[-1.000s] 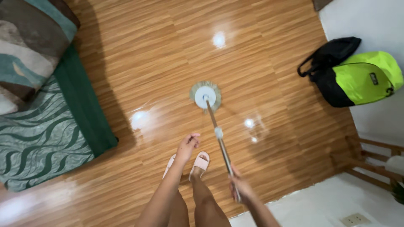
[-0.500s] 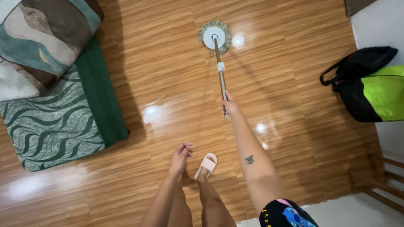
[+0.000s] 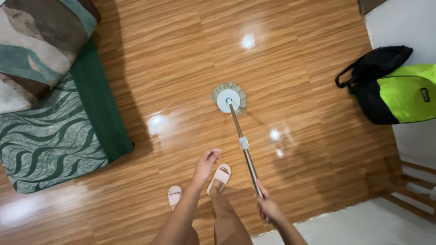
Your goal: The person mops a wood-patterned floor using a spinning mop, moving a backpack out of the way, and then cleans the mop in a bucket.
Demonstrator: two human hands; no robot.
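1. The mop (image 3: 230, 99), a round fringed head on a thin metal pole, sits on the glossy wooden floor (image 3: 290, 68) at mid-frame, pole slanting down to lower centre.
2. It looks light and stiff, the fringe soft; the upper pole seems the natural grip.
3. The right hand (image 3: 268, 208) is wrapped around the pole's top end; the left hand (image 3: 206, 164) hangs free, fingers loosely curled, holding nothing.
4. Pink slippers (image 3: 220, 174) stand below it.
5. A green patterned mattress (image 3: 54, 131) lies left, a black-and-lime bag (image 3: 395, 90) right, both cut off by the frame edges.
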